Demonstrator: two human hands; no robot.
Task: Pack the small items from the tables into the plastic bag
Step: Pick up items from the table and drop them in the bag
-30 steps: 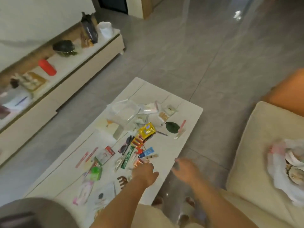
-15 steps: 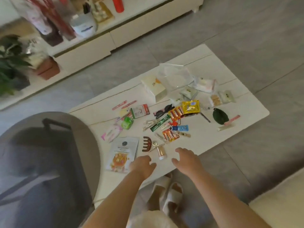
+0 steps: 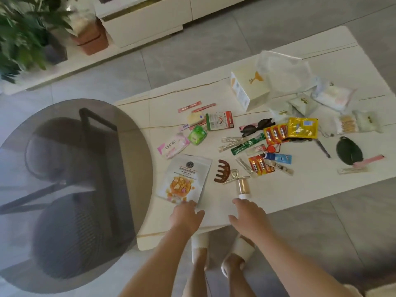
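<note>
A person leans over a white table [image 3: 278, 202] strewn with small items, both hands empty. The risk, as it looks from here: the small gold tube [image 3: 243, 187], just beyond the right hand [image 3: 249, 217], could roll off the near edge if nudged. The left hand [image 3: 186, 215], fingers loosely spread, touches the bottom edge of a snack pouch [image 3: 184, 179]; the right, open, pinches nothing. The clear plastic bag [image 3: 282, 71] lies well beyond both hands, far right.
</note>
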